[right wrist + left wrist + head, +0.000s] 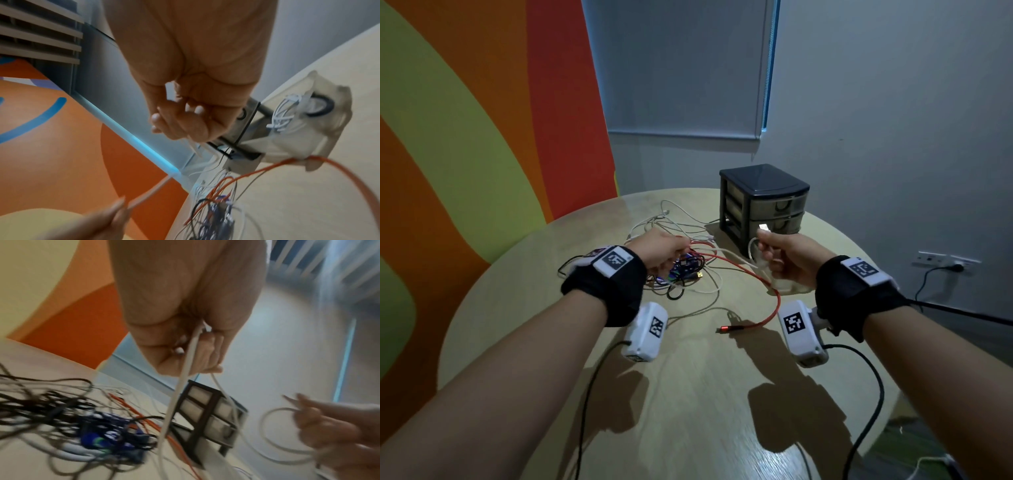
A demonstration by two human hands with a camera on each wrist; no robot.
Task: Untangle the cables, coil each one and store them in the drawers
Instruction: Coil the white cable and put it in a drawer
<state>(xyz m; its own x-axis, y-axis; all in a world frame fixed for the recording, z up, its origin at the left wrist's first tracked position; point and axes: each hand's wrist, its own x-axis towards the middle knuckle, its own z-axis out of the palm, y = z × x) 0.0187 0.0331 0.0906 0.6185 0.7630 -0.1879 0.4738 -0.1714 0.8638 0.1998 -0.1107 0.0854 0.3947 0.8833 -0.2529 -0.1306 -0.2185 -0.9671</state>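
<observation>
**Both hands gripping one white cable above the tabletop**

Right hand (787, 262) is closed round several loops of a white cable (736, 255), its plug end standing up above the fingers (186, 116). Left hand (662, 251) pinches the same cable further along; the wrist view shows the strand running down out of the curled fingers (207, 352). The cable is thin, round and off-white, and hangs between the two hands, raised off the tabletop (688, 394).

Below and between the hands lies the tangle (681, 270): black, white and blue leads knotted together near the middle of the tabletop, with white strands trailing toward its far edge. A red braided cable (774, 308) loops out of the tangle toward the near side, its metal plug lying free on the wood.

A clear drawer (304, 126) sits pulled out on the tabletop under the right hand, holding a white coil and a black one. The dark drawer unit (763, 202) stands at the far right edge, just behind the right hand.
</observation>
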